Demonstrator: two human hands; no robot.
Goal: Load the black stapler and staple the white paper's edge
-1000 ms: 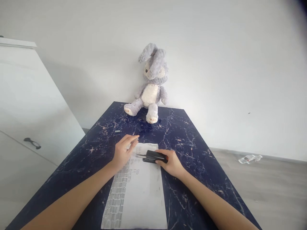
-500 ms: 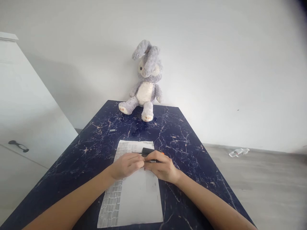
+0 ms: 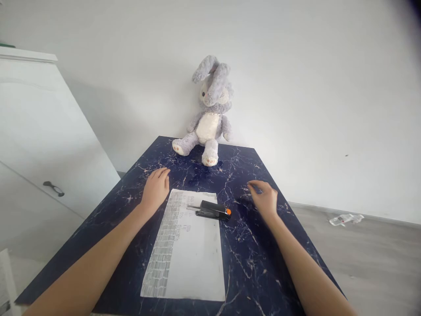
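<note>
My left hand (image 3: 157, 188) is over the table left of the paper's top edge, fingers together and curled down. It covers the spot where a small grey strip lay; whether the fingers hold it is hidden. To the right of the paper, my right hand (image 3: 264, 196) has thumb and forefinger pinched together; anything between them is too small to make out. Between the hands, untouched, a black stapler (image 3: 213, 210) with an orange end lies across the upper right of the printed paper sheet (image 3: 197, 263). A thin metal rod sticks out from the stapler's left side.
The dark blue marbled table (image 3: 253, 281) meets the wall at its far end, where a grey plush rabbit (image 3: 208, 125) sits. A white cabinet (image 3: 49, 131) stands at the left. On the floor to the right lies a clear plastic bottle (image 3: 346, 219).
Both hands have let go of the stapler and moved apart. My left hand went forward and left over the small grey strip; my right hand went right. The view has shifted slightly left.
</note>
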